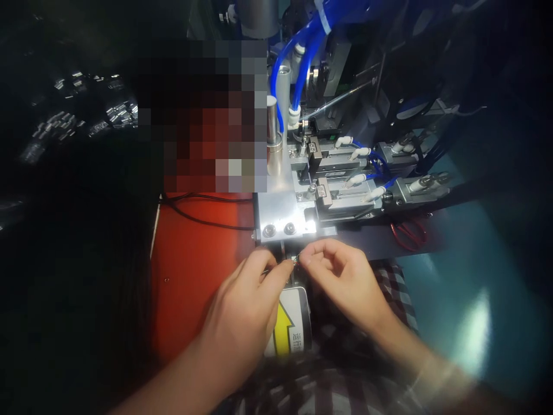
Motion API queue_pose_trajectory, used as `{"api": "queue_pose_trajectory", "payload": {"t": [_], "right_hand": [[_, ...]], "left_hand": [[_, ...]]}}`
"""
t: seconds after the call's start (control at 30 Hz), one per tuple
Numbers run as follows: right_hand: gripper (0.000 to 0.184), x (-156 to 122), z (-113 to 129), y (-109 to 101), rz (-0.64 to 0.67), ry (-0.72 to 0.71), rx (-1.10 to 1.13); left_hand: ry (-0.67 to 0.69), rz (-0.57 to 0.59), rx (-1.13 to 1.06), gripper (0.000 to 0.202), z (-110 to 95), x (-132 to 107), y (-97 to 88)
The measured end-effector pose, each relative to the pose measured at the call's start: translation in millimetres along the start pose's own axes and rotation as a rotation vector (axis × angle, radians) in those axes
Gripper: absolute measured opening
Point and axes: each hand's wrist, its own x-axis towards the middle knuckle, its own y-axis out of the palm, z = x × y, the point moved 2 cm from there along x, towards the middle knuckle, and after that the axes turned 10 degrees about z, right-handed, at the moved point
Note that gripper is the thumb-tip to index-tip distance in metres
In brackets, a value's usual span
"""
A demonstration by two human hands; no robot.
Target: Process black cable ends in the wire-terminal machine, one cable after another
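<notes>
My left hand [250, 294] is closed, its thumb and fingers pinched at the front edge of a metal machine block [283, 210]. Facing it from the right, my right hand [343, 276] is closed in a pinch as well. A tiny shiny piece [295, 260] lies between the two sets of fingertips, too small to name. Which hand grips it, or whether both do, is hard to make out. Just below the fingers sits a white plate with a yellow arrow [283, 323].
Pneumatic cylinders [345, 196] with white fittings stand to the right of the block. Blue air hoses [302, 63] hang above it. Black cables [203, 220] cross the orange-red surface [190, 294] on the left. A coiled red wire [409, 235] lies at right. A pixelated patch hides the upper middle.
</notes>
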Motion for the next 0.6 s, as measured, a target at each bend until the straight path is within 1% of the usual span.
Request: {"api": "queue_pose_trajectory", "payload": {"t": [0.1, 0.17, 0.27, 0.37, 0.43, 0.5, 0.6], "right_hand": [[0.017, 1.0, -1.4, 1.9, 0.017, 0.038, 0.028], [0.016, 0.4, -1.6, 2.8, 0.028, 0.039, 0.016], [0.014, -2.2, -0.2, 3.9, 0.017, -0.064, -0.114], [0.013, -5.4, 1.5, 5.1, -0.039, -0.198, -0.331], [0.012, -6.1, 2.3, 5.5, -0.067, -0.246, -0.411], [0.013, -4.7, 2.3, 5.5, -0.054, -0.217, -0.342], [0.019, -0.8, -0.4, 6.5, 0.035, -0.01, -0.049]], "left_hand": [[-0.004, 0.005, 0.0, 0.032, 0.5, -0.9, 0.3], [-0.006, 0.006, -0.003, 0.032, 0.5, -1.4, 0.5], [-0.007, 0.01, -0.006, 0.032, 0.3, -1.7, 0.7], [-0.009, 0.019, -0.007, 0.033, 0.2, -1.8, 0.8], [-0.009, 0.025, 0.005, 0.033, 0.2, -2.0, 0.8], [-0.01, 0.035, 0.02, 0.033, 0.3, -2.3, 1.0], [-0.016, 0.038, 0.025, 0.034, 0.6, -2.7, 1.4]]}}
